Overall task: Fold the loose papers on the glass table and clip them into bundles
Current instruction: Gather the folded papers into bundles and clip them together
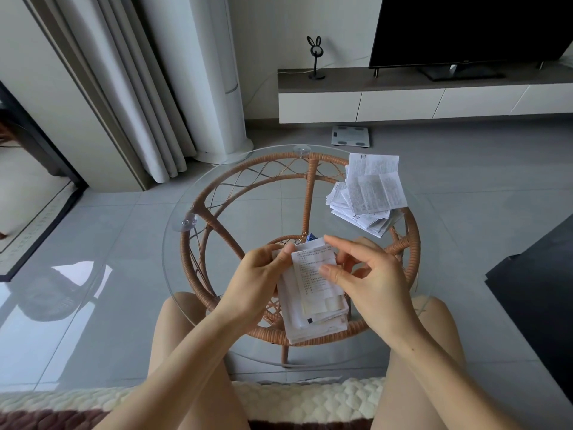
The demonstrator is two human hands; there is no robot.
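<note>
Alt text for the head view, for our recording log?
Both hands hold a bundle of folded papers over a round glass table: the left hand grips its left edge, the right hand pinches the top sheet. A pile of loose papers lies on the table's far right side.

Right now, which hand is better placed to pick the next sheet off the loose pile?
Probably the right hand: the loose pile lies on the glass table's far right, just beyond it. The left hand grips the folded stack from its left side and would have to reach across.
</note>
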